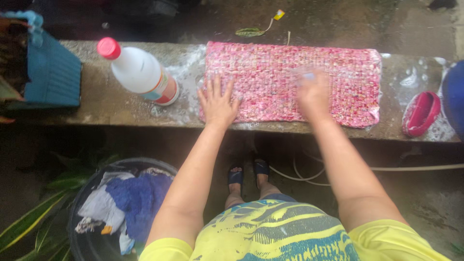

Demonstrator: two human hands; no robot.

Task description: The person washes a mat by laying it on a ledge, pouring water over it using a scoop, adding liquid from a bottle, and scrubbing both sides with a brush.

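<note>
Pink woven mat (292,82) lies flat under both hands, its long axis running left to right along the concrete desk (116,104). The left hand (218,102) presses on its near-left corner, fingers spread; the right hand (313,92), blurred, rests nearer the middle, grip unclear. A white bottle (140,72) lies left, a red brush (421,113) right, a laundry tub (121,208) below.

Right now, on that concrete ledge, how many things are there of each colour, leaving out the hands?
Pink: 1, the mat
White: 1, the bottle with a pink cap
Red: 1, the brush
Blue: 2, the crate and the tub at the right edge
Total: 5
</note>
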